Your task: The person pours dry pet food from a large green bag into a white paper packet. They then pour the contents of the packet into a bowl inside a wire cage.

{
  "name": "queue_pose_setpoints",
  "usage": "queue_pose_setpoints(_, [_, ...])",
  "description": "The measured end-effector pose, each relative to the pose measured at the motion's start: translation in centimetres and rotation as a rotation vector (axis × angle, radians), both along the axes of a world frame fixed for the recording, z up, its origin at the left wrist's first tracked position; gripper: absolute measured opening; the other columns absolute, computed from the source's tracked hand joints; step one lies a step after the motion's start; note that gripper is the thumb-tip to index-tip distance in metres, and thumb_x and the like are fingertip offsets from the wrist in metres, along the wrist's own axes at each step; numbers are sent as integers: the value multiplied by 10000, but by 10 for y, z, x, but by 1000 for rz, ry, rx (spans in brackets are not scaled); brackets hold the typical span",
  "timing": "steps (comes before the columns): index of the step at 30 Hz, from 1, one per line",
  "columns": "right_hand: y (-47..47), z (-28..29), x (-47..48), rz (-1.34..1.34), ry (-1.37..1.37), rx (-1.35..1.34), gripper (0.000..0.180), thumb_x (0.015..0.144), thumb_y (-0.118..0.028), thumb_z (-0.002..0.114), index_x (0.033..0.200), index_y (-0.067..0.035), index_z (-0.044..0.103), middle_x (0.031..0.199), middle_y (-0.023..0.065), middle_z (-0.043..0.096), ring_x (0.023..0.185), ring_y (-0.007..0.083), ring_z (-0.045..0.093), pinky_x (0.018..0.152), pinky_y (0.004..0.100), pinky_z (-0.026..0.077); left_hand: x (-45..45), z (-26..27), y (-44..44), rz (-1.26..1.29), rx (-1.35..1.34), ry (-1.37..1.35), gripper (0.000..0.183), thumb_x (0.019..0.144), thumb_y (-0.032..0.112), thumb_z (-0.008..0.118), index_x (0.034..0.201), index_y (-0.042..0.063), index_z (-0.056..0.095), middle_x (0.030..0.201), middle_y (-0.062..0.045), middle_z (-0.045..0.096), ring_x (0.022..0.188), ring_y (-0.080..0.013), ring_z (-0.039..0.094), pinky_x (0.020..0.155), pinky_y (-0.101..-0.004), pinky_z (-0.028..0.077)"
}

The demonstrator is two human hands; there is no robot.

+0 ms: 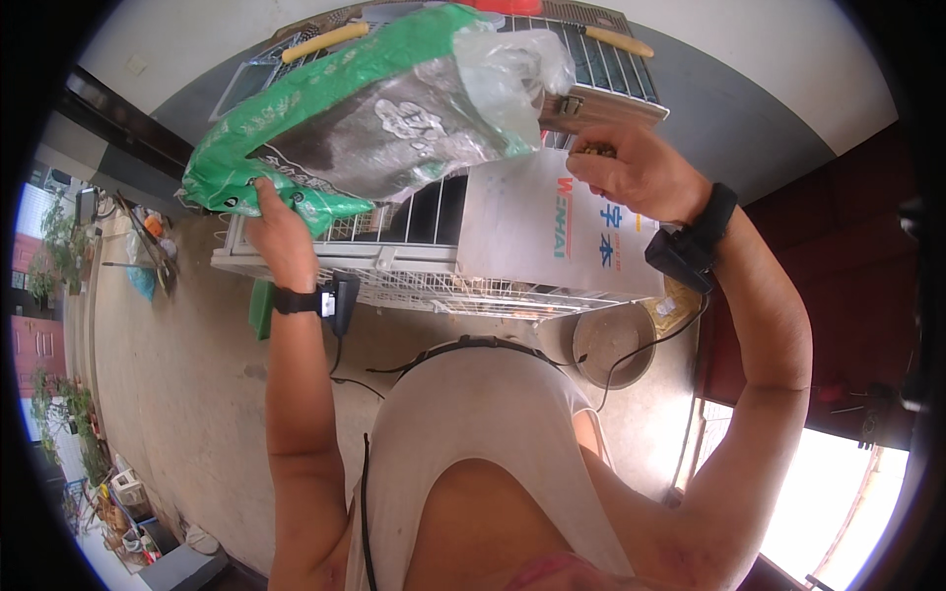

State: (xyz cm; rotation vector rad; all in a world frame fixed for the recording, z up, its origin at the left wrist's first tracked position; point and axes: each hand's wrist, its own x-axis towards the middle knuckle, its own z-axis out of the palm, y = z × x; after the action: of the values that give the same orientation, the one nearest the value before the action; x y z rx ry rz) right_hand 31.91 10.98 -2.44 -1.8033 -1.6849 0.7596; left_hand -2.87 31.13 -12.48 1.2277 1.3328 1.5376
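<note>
My left hand (281, 240) grips the lower left corner of a green and brown plastic bag (414, 133) that bears writing. The bag lies slanted above a white wire cage (355, 255), its clear, crumpled end towards the right. Curled fingers on my right hand (635, 170) cup a small heap of brown pellets (597, 150). That hand is just right of the bag, apart from it, over a printed cardboard sheet (517, 221) on the cage's right part. Through the bars beside the sheet something black (429, 214) shows; what it is I cannot tell.
Behind the bag are a yellow-handled tool (325, 42), another wooden-handled tool (619, 41) and a red container (510, 6). A round basin (613, 346) stands on the floor below the cage's right end. Cables (628, 362) hang from both wrist devices.
</note>
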Motion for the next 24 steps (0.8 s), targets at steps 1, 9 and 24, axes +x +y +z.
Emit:
queue_pose_setpoints(1, [-2, -7, 1, 2, -1, -14, 314, 958, -268, 619, 1020, 29, 701, 780, 156, 685, 726, 289, 660, 729, 404, 519, 0, 0, 1, 2, -2, -5, 464, 1074, 325, 541, 1232, -100, 636, 1155, -135, 687, 988, -232, 617, 900, -367, 473])
queue_pose_setpoints(9, [12, -66, -19, 84, -410, 135, 226, 945, -224, 627, 935, 2, 641, 848, 226, 680, 847, 432, 649, 750, 493, 515, 3, 5, -2, 18, 31, -96, 447, 1069, 310, 552, 1241, -96, 625, 1164, -121, 669, 1000, -215, 615, 900, -360, 478])
queue_pose_setpoints(24, [16, -67, -27, 210, -544, 195, 238, 953, -279, 651, 993, -46, 671, 957, 174, 634, 871, 395, 664, 770, 494, 545, -1, -1, 0, -10, 60, -67, 425, 1072, 289, 536, 1209, -102, 629, 1141, -120, 672, 979, -212, 603, 886, -365, 472])
